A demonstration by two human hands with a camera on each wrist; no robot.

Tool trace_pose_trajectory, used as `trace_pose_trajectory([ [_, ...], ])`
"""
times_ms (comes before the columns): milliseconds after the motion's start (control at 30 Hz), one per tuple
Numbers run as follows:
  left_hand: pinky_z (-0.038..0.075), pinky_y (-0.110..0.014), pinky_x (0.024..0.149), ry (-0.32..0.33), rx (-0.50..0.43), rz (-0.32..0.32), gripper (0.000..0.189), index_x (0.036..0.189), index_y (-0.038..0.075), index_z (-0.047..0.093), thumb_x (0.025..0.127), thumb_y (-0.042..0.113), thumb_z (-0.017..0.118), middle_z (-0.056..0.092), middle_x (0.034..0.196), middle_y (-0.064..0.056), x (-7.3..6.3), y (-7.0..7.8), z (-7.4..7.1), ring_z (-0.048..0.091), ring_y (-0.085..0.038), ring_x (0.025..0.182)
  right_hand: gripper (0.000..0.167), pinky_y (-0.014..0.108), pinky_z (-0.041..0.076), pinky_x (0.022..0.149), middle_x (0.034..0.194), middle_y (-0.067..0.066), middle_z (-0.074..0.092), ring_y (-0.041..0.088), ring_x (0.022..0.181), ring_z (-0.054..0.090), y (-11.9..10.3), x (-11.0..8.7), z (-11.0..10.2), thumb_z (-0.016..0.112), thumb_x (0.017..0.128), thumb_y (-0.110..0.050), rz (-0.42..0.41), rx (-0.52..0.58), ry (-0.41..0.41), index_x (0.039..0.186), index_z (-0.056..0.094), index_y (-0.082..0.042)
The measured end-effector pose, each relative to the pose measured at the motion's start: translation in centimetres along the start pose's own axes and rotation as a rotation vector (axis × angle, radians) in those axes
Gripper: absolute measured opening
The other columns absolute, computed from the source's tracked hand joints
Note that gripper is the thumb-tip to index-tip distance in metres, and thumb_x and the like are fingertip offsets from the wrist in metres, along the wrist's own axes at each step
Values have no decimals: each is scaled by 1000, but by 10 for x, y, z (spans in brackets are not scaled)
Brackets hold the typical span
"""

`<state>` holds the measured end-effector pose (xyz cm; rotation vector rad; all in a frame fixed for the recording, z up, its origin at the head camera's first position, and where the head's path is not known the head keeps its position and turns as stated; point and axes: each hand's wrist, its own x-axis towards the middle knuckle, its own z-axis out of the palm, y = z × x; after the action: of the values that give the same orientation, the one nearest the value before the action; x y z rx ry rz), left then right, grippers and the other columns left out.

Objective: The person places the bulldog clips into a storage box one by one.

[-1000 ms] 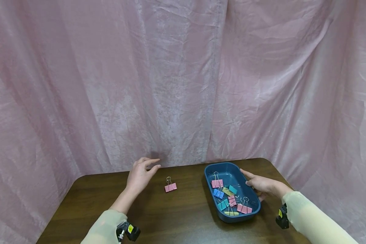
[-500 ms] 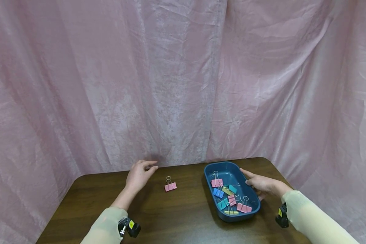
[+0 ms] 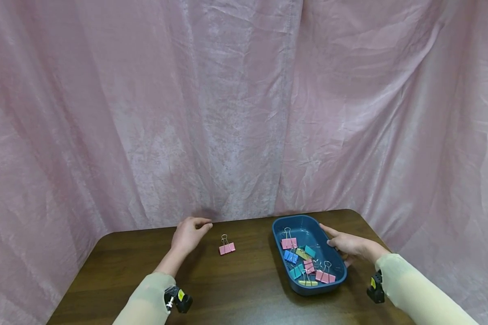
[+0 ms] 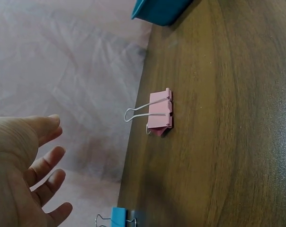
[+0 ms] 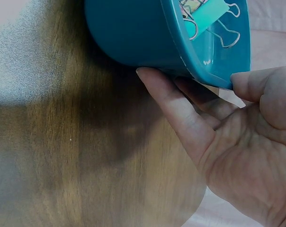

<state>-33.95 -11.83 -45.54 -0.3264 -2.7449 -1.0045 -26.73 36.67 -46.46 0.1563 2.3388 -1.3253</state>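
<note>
My left hand (image 3: 188, 234) hovers near the far edge of the table, its fingers loosely bent with nothing between them. A pink binder clip (image 3: 227, 248) lies just to its right, handles pointing toward the curtain. Below the fingers in the left wrist view is a blue binder clip (image 4: 118, 217), which the hand hides in the head view. My right hand (image 3: 351, 246) holds the right side of a dark blue tray (image 3: 283, 221), thumb at the rim and fingers against the outer wall. Several pink, blue, teal and yellow binder clips (image 3: 290, 257) lie inside the tray.
The brown wooden table (image 3: 244, 289) has rounded far corners. A pink curtain (image 3: 236, 113) hangs right behind its far edge. Both forearms wear pale sleeves with a black wrist camera (image 3: 184, 301) strapped on.
My left wrist has shifted slightly right, and the thumb and forefinger have come closer together and lower. My right hand and the tray stay in place.
</note>
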Motion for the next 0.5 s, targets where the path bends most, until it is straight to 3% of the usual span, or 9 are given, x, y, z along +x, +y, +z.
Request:
trace_pose_trajectory([
  [300,49,-55,93,-12,18,-9,22,112,22,81,95,33,72,74,117,-1,8,1,7,62,-34,119,67,55,58,71,155,38,27,44,106,62,0,0,0,42,108,-13,2,3,4,166,11,-25],
  [500,52,-54,88,-37,19,-50,19,108,24,82,94,34,74,74,115,-1,10,4,17,63,-33,118,67,53,59,70,152,37,33,40,101,63,0,1,0,42,108,-13,13,0,12,166,11,-26],
])
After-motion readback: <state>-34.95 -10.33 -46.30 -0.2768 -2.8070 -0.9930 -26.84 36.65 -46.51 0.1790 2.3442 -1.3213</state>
